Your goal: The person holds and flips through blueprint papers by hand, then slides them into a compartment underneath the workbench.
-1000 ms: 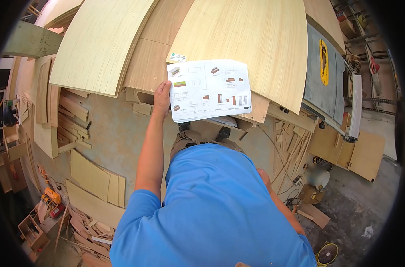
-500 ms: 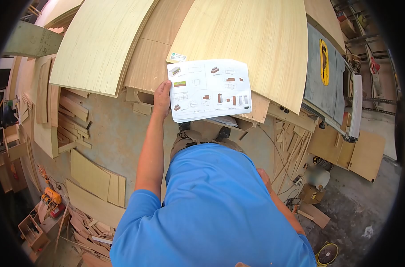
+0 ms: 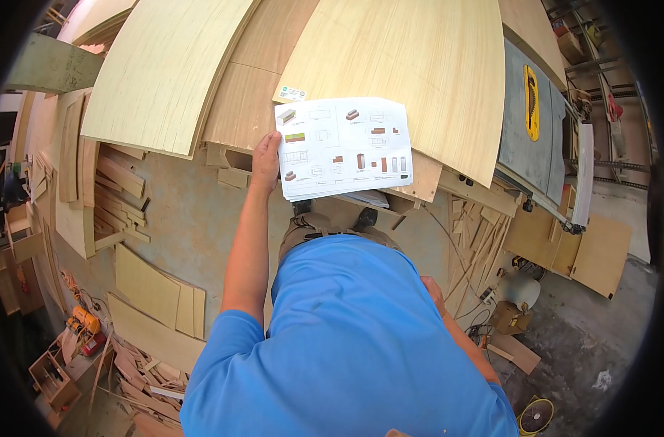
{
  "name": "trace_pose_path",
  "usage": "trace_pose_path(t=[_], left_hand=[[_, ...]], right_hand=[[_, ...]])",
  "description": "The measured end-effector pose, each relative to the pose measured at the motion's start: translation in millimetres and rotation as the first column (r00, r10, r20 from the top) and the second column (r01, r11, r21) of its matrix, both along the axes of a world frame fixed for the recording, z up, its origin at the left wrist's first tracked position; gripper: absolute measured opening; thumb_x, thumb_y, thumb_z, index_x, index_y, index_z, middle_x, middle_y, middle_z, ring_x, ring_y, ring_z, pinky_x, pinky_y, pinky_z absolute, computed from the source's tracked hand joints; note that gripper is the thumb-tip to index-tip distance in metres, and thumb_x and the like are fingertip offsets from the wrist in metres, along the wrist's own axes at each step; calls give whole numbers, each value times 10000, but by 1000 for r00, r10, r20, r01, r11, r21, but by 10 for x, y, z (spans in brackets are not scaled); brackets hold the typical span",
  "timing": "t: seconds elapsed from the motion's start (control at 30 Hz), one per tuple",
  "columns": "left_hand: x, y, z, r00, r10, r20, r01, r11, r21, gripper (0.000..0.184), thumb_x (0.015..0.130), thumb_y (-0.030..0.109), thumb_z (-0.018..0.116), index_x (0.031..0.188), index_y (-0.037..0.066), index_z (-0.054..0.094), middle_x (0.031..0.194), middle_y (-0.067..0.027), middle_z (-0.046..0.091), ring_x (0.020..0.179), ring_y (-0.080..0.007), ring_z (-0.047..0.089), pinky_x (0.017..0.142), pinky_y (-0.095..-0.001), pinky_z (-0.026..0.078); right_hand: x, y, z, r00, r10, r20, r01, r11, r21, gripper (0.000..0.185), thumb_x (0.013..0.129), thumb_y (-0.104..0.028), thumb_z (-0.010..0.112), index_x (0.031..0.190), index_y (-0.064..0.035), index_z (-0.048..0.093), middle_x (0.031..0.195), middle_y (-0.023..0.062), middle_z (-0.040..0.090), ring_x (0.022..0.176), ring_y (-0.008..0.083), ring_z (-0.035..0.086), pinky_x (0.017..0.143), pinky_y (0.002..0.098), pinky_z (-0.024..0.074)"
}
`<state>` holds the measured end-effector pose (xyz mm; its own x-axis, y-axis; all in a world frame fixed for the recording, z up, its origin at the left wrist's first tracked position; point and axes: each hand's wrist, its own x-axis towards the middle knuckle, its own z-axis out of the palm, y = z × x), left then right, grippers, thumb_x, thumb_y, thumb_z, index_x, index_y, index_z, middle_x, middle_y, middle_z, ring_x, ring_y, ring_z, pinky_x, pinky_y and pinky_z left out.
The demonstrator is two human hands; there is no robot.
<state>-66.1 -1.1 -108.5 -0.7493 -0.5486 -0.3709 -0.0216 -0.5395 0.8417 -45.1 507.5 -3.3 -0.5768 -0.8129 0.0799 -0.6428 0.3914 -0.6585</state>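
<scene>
My left hand (image 3: 266,162) grips a stack of printed drawing sheets (image 3: 344,149) by its left edge. Small furniture pictures and line drawings cover the top sheet. The papers are held up before the near edge of a large plywood sheet (image 3: 412,65), which bears a small label (image 3: 292,93). My right hand (image 3: 433,292) hangs at my right side, partly hidden behind my blue shirt; its fingers do not show clearly.
A table saw (image 3: 529,116) with a yellow insert around its blade stands to the right. Another plywood sheet (image 3: 168,73) lies at the left. Wood strips (image 3: 478,237) and board offcuts (image 3: 157,291) lie on the floor. A fan (image 3: 536,415) stands at the lower right.
</scene>
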Motion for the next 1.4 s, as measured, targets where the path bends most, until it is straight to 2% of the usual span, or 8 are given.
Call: trace_pose_path(t=[0.87,0.97,1.03,1.07,1.17,1.23,1.3,1.4], left_hand=[[-28,33,77,1000,-2,9,2,1000,-9,340,1046,271,521,1166,-36,602,1024,-96,692,871,-137,670,770,-281,543],[-3,-9,22,999,-29,22,30,999,-16,331,1051,258,508,1171,-40,588,1069,-121,684,929,-174,683,808,-316,560],[30,-23,-26,999,-31,33,32,999,-23,332,1049,254,508,1178,-43,584,1086,-127,676,959,-188,676,825,-328,555],[9,-48,-12,998,-46,34,47,998,-30,333,1049,252,507,1182,-44,582,1095,-130,672,974,-195,673,834,-334,553],[-8,-7,88,998,-61,25,62,997,-40,342,1046,252,508,1187,-51,580,1110,-142,664,1000,-217,664,856,-353,547],[2,-24,-21,999,-33,21,35,996,-85,331,1050,252,503,1168,-46,586,1075,-128,670,944,-196,663,833,-336,546],[-9,-34,-46,999,-32,11,33,995,-97,325,1050,250,503,1160,-43,589,1065,-124,674,925,-191,666,828,-335,548],[-38,-10,20,997,-74,-14,74,997,-11,329,1045,249,507,1184,-40,581,1094,-137,675,954,-219,677,850,-359,558]], right_hand=[[38,16,26,1000,7,24,-8,1000,20,239,792,-82,670,1000,10,597,989,181,643,824,351,645,692,413,538],[-172,144,4,982,190,-17,-186,971,153,341,785,-191,723,1044,-4,606,1047,192,641,864,361,641,734,418,537],[-682,-80,550,943,316,-106,-276,920,279,472,755,-310,780,1083,-15,613,1108,202,629,935,372,634,785,416,533],[-850,-1,591,973,189,-131,-134,928,347,562,721,-369,821,1114,-22,619,1149,201,618,1000,387,623,830,420,530],[-1445,-194,1120,940,-173,-293,202,977,71,512,829,-392,771,1108,5,610,1102,180,642,1011,360,628,852,421,527],[-1549,-591,1870,949,-284,-140,250,943,-220,508,903,-429,709,1128,16,613,1094,186,651,1014,315,635,855,419,525],[-1413,-924,2363,990,-92,103,135,796,-590,533,951,-467,647,1185,11,617,1139,214,641,1006,293,638,854,417,523],[-1066,-1333,2568,938,276,212,12,583,-813,524,952,-455,645,1192,11,613,1133,209,640,995,287,635,847,412,522]])
